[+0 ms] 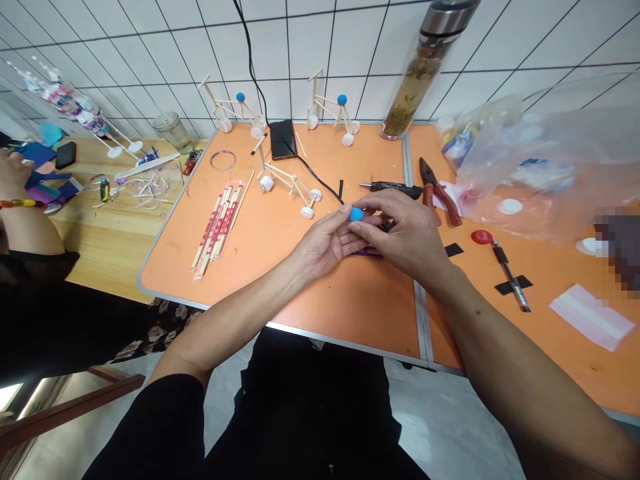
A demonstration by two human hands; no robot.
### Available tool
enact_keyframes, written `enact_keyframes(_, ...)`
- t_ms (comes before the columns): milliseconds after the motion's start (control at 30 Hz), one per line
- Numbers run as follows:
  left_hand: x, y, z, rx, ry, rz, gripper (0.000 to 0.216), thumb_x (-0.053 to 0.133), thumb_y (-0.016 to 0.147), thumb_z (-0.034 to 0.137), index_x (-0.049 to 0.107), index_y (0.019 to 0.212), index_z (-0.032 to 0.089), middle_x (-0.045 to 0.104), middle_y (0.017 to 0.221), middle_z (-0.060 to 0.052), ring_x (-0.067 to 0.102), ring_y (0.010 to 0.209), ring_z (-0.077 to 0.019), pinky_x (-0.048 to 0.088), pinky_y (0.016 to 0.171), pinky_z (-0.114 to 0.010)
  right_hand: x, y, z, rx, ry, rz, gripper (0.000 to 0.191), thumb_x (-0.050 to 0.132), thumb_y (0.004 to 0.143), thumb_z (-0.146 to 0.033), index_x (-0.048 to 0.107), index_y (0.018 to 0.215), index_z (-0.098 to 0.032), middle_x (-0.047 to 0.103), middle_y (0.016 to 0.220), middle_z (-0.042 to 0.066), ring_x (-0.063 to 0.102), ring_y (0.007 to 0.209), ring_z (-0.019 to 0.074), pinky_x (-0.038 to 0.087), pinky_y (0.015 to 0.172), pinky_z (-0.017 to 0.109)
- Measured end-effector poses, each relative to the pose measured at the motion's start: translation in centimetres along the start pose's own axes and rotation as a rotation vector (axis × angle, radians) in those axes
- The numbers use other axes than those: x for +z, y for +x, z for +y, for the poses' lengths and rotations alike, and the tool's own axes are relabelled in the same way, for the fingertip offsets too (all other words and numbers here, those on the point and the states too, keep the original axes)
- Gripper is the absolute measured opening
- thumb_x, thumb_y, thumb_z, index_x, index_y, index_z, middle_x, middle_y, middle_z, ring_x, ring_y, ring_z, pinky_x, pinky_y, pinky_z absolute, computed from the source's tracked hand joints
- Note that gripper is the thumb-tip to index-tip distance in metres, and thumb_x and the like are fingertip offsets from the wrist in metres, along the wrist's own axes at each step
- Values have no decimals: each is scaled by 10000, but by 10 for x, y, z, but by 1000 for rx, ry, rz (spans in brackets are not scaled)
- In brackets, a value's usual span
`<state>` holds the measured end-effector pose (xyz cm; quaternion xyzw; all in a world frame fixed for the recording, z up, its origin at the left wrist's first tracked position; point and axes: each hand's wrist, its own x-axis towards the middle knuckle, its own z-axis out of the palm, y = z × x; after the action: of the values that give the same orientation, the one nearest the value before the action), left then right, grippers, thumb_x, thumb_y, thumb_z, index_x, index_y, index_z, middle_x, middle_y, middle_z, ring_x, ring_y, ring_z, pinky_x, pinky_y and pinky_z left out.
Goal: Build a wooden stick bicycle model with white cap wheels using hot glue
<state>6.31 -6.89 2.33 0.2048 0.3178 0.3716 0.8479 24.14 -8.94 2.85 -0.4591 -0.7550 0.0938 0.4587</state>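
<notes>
My left hand (325,241) holds a small blue ball (356,214) at its thumb tip, with the other fingers stretched beneath. From the right, the thumb and fingers of my right hand (403,227) close around the same ball. Something dark and blue under my hands is mostly hidden. Left of them stands a stick model (284,175) with white cap wheels and no ball on it. Two similar stick models, one at the back left (231,107) and another stick model beside it (330,110), each carry a blue ball. A pointed black-handled tool (395,189) lies just beyond my right hand.
Wrapped chopsticks (218,230) and a phone (283,140) lie on the orange table (280,280). Pliers (440,193), a pen (510,277) and a plastic bag (545,167) occupy the right side. A tea bottle (415,87) stands behind. Another person's arm (30,227) is at left.
</notes>
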Motion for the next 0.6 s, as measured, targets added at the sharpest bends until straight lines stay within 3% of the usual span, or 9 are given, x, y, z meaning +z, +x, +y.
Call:
enact_keyframes(133,-1,0,0,5,-1,-8,228,680,1160,278,868,1127,152,924,1133,-140,891,1103,-223,632,1156,-371,0,0,0,17,-10,0,184,840,978,-298,856,1161,-305,853,1121,81,809,1067,335,675,960,527)
enact_keyframes(333,1,-1,1,-26,-43,11,290,649,1183,318,875,1223,140,921,1177,-161,893,1108,-236,621,1172,-394,-1,0,-1,29,-12,-14,162,836,979,-303,853,1139,-320,859,1125,74,810,1093,347,677,989,551)
enact_keyframes(600,3,-2,4,-55,-74,17,336,593,1205,309,875,1214,127,921,1154,-158,886,1147,-240,605,1195,-392,-1,0,-2,28,12,-22,179,832,978,-292,860,1152,-323,866,1142,67,812,1120,347,674,1020,556)
